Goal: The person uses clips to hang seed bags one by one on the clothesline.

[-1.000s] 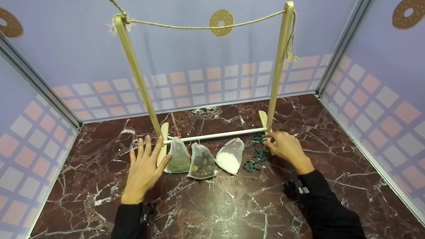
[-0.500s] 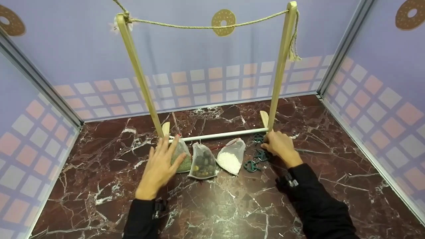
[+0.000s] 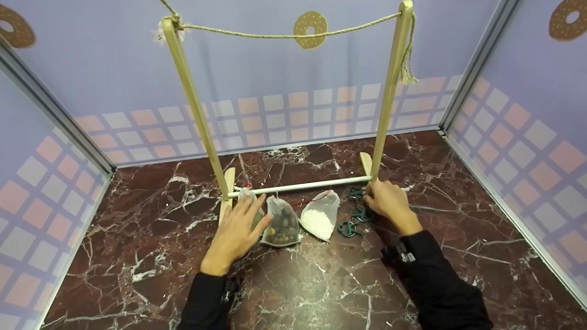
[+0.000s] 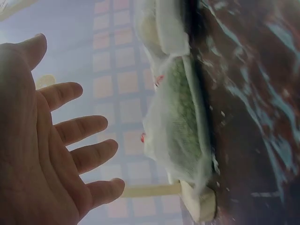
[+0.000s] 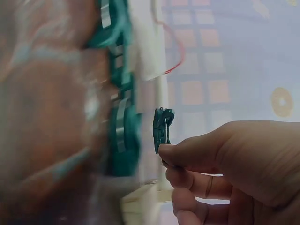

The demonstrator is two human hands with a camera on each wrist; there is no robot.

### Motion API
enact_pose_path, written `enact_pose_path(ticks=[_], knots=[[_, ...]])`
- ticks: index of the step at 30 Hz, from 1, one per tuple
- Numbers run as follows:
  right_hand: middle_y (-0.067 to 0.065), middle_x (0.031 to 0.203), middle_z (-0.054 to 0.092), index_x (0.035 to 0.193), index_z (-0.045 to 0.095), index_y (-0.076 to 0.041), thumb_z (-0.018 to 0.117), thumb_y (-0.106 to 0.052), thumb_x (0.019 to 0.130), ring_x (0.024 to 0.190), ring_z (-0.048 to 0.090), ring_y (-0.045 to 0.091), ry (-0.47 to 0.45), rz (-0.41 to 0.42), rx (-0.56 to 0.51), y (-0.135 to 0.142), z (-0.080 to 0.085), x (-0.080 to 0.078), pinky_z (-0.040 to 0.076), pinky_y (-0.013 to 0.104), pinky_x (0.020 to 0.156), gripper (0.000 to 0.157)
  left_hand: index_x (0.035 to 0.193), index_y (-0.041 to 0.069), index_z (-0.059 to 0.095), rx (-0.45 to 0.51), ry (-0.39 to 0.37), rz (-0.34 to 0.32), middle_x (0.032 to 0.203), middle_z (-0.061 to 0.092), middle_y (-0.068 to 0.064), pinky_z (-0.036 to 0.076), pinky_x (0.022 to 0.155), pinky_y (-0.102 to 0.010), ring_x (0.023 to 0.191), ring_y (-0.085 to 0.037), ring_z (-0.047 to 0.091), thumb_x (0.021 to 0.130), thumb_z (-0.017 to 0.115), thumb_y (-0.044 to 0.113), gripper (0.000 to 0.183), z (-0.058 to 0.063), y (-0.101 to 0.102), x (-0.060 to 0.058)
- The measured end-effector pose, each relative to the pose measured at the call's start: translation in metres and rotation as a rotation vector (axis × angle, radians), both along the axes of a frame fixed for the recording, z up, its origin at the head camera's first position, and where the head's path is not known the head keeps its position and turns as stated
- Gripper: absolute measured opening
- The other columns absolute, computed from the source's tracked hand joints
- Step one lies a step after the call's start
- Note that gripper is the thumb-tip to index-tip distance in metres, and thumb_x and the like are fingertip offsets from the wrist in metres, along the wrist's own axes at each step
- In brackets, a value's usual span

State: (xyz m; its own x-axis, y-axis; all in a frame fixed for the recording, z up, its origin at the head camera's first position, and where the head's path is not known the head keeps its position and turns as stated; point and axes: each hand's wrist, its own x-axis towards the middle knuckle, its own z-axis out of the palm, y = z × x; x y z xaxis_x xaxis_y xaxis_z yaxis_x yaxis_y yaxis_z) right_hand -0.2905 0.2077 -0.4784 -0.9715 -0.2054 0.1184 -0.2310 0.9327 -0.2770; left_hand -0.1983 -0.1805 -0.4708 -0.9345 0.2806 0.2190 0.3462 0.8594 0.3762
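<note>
My left hand [image 3: 236, 231] hovers over a white mesh bag of green grains [image 4: 183, 112], fingers straight and spread; the left wrist view shows them apart from it. The hand hides most of that bag in the head view. Beside it lie a mesh bag of dark and yellowish pieces [image 3: 281, 224] and a mesh bag of white grains [image 3: 318, 220]. At the frame's right foot, my right hand [image 3: 389, 201] pinches a dark green plastic clip [image 5: 162, 129] between thumb and forefinger. More green clips [image 3: 348, 228] lie on the floor near that hand.
A wooden frame stands behind the bags, with a left post [image 3: 197, 110], a right post [image 3: 390, 91] and a white crossbar [image 3: 302, 186]. A rope [image 3: 257, 35] sags between the post tops. Patterned panels [image 3: 257, 68] enclose the dark marble-patterned surface [image 3: 302, 284].
My left hand has moved right from beside the frame's left foot to over the bag of green grains. The right hand has shifted slightly and stays by the clips.
</note>
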Motion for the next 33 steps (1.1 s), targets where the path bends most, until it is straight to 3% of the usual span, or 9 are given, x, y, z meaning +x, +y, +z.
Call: enact_pose_path(ticks=[7, 10, 16, 24, 33], knots=[[0.004, 0.082, 0.069, 0.095, 0.074, -0.014, 0.074, -0.022, 0.094, 0.069, 0.065, 0.029, 0.090, 0.079, -0.066, -0.007, 0.022, 0.015, 0.053, 0.049, 0.057, 0.008, 0.155, 0.014, 0.042, 0.036, 0.093, -0.090, 0.156, 0.042, -0.017, 0.014, 0.121, -0.059, 0.143, -0.038, 0.038, 0.106, 0.046, 0.050, 0.061, 0.015, 0.020, 0.001], [0.003, 0.085, 0.070, 0.095, 0.073, -0.014, 0.075, -0.020, 0.094, 0.069, 0.065, 0.025, 0.170, 0.194, -0.097, -0.010, 0.030, 0.022, 0.053, 0.047, 0.058, 0.007, 0.154, 0.014, 0.043, 0.044, 0.132, -0.145, 0.154, 0.045, -0.014, 0.015, 0.120, -0.061, 0.139, -0.035, 0.044, 0.104, 0.049, 0.050, 0.062, 0.026, 0.033, 0.003], [0.000, 0.096, 0.073, 0.097, 0.075, -0.016, 0.079, -0.020, 0.090, 0.075, 0.067, 0.017, 0.288, 0.414, -0.125, -0.017, 0.043, 0.036, 0.056, 0.041, 0.061, 0.009, 0.152, 0.008, 0.043, 0.151, 0.202, -0.281, 0.152, 0.046, -0.015, 0.030, 0.116, -0.056, 0.137, -0.031, 0.047, 0.096, 0.065, 0.047, 0.072, 0.043, 0.059, 0.001], [-0.006, 0.091, 0.070, 0.097, 0.073, -0.017, 0.077, -0.017, 0.092, 0.071, 0.062, 0.007, 0.384, 0.599, -0.154, -0.030, 0.054, 0.049, 0.055, 0.031, 0.061, 0.006, 0.151, 0.003, 0.042, 0.287, 0.217, -0.428, 0.148, 0.050, -0.018, 0.038, 0.114, -0.045, 0.135, -0.025, 0.049, 0.086, 0.077, 0.046, 0.085, 0.038, 0.085, -0.006], [-0.005, 0.091, 0.069, 0.097, 0.074, -0.015, 0.076, -0.018, 0.093, 0.074, 0.065, 0.007, 0.380, 0.731, -0.208, -0.036, 0.059, 0.055, 0.058, 0.026, 0.069, 0.006, 0.141, -0.003, 0.052, 0.323, 0.199, -0.496, 0.128, 0.065, -0.015, 0.050, 0.102, -0.034, 0.114, -0.023, 0.064, 0.087, 0.079, 0.035, 0.071, 0.031, 0.097, -0.006]])
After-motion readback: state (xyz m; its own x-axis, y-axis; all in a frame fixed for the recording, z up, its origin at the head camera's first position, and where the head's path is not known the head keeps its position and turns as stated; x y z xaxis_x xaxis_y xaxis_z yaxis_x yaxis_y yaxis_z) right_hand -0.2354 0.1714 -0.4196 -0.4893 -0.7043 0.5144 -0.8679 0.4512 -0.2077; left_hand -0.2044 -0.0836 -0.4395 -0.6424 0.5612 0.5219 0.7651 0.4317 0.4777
